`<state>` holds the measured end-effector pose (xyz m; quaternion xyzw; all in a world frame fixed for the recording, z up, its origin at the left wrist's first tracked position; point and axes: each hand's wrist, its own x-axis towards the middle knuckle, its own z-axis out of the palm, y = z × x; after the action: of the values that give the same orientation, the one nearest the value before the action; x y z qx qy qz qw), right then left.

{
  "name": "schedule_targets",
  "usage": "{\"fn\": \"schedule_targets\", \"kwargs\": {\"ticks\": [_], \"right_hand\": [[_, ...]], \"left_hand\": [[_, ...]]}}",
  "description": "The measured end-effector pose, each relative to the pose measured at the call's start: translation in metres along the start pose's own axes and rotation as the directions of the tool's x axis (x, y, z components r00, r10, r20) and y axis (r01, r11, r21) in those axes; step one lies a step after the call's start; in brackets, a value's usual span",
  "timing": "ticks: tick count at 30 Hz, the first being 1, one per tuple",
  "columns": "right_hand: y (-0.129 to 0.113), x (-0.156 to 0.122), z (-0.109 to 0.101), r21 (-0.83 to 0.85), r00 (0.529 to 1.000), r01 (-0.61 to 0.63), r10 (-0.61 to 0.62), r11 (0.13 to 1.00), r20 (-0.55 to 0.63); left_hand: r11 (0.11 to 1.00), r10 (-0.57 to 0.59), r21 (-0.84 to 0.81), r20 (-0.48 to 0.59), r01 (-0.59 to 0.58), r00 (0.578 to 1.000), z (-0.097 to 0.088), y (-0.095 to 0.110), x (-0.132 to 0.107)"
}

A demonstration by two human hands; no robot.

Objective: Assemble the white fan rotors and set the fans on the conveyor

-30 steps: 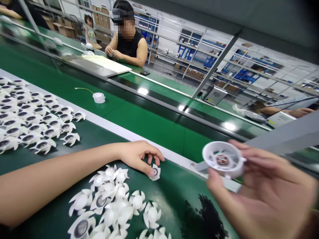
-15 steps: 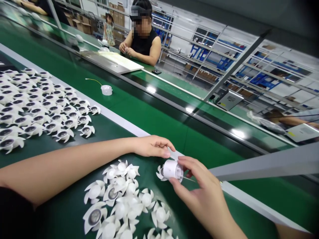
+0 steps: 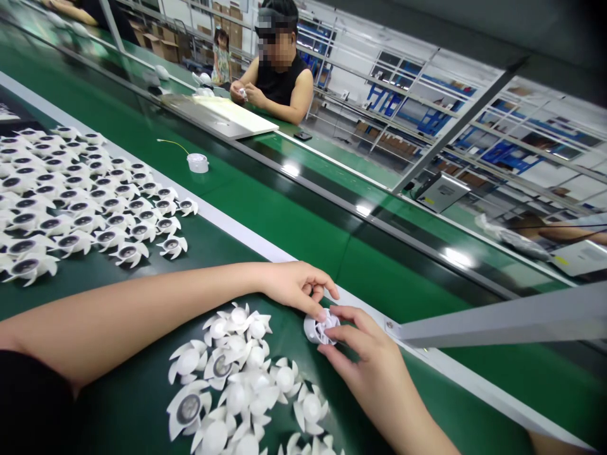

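My left hand (image 3: pixel 294 285) and my right hand (image 3: pixel 365 354) meet over a small white round fan housing (image 3: pixel 320 328) that rests on the dark green mat. Fingers of both hands pinch it, with a white fan blade set in or against it. Just left of my hands lies a loose pile of white fan blades (image 3: pixel 246 379). My left forearm stretches across the mat from the left edge.
Several rows of fan blades (image 3: pixel 80 202) lie laid out at the far left. A white round part with a yellow wire (image 3: pixel 198 162) sits on the green conveyor belt. A person sits across the belt by a white board (image 3: pixel 237 114). A grey metal bar (image 3: pixel 497 319) crosses at right.
My right hand brought the white housing down from the right onto the blade held by my left hand; both hands now pinch the pair on the mat.
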<state>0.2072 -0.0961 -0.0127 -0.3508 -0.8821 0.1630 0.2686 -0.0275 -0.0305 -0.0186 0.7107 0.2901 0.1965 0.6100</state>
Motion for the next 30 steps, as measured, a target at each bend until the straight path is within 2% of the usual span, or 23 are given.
{"fn": "schedule_targets", "kwargs": {"ticks": [5, 10, 12, 15, 16, 17, 19, 21, 22, 24, 25, 26, 27, 28, 30], "right_hand": [[-0.002, 0.000, 0.007, -0.018, 0.999, -0.049, 0.048, 0.999, -0.026], [-0.004, 0.000, 0.006, -0.016, 0.999, -0.039, 0.039, 0.999, -0.016], [-0.001, 0.000, 0.000, 0.016, 0.999, -0.023, 0.022, 1.000, 0.033], [0.009, 0.000, -0.012, 0.026, 0.990, 0.016, -0.019, 1.000, 0.142], [0.014, 0.001, -0.017, -0.024, 0.991, 0.037, -0.033, 0.999, 0.128], [0.018, 0.003, -0.022, -0.111, 0.997, 0.049, -0.042, 0.993, 0.068], [0.026, 0.007, -0.034, -0.334, 0.990, 0.011, -0.057, 0.942, -0.128], [0.029, 0.010, -0.046, -0.469, 0.956, -0.076, -0.069, 0.880, -0.285], [0.028, 0.012, -0.052, -0.477, 0.950, -0.104, -0.054, 0.873, -0.307], [0.025, 0.012, -0.061, -0.400, 0.978, -0.116, 0.033, 0.909, -0.208], [0.022, 0.011, -0.064, -0.338, 0.990, -0.131, 0.107, 0.932, -0.089], [0.019, 0.010, -0.066, -0.279, 0.980, -0.166, 0.190, 0.946, 0.062], [0.016, 0.008, -0.067, -0.236, 0.939, -0.215, 0.267, 0.948, 0.218], [0.014, 0.006, -0.067, -0.215, 0.876, -0.266, 0.329, 0.940, 0.353], [0.008, 0.002, -0.065, -0.232, 0.745, -0.329, 0.403, 0.915, 0.532]], "left_hand": [[0.989, -0.101, 0.112, 0.023, 0.098, 0.995, -0.006, 0.009, 0.001], [0.963, -0.152, 0.220, -0.036, 0.156, 0.988, -0.005, 0.012, -0.002], [0.938, -0.165, 0.301, -0.057, 0.174, 0.985, -0.004, 0.018, -0.007], [0.880, -0.204, 0.445, 0.037, 0.166, 0.978, -0.006, 0.038, -0.018], [0.854, -0.240, 0.494, 0.092, 0.165, 0.966, -0.008, 0.046, -0.023], [0.821, -0.287, 0.544, 0.131, 0.173, 0.949, -0.010, 0.055, -0.028], [0.745, -0.401, 0.631, 0.164, 0.216, 0.901, -0.012, 0.071, -0.037], [0.671, -0.484, 0.691, 0.132, 0.269, 0.865, -0.012, 0.081, -0.044], [0.633, -0.511, 0.718, 0.106, 0.290, 0.853, -0.011, 0.084, -0.045], [0.575, -0.537, 0.757, 0.064, 0.309, 0.841, -0.010, 0.084, -0.046], [0.560, -0.541, 0.769, 0.058, 0.309, 0.839, -0.009, 0.082, -0.046], [0.556, -0.543, 0.773, 0.058, 0.306, 0.838, -0.009, 0.080, -0.045], [0.561, -0.543, 0.770, 0.065, 0.304, 0.837, -0.009, 0.077, -0.043], [0.573, -0.543, 0.761, 0.075, 0.303, 0.837, -0.010, 0.074, -0.042], [0.605, -0.533, 0.738, 0.097, 0.299, 0.841, -0.013, 0.070, -0.040]]}}
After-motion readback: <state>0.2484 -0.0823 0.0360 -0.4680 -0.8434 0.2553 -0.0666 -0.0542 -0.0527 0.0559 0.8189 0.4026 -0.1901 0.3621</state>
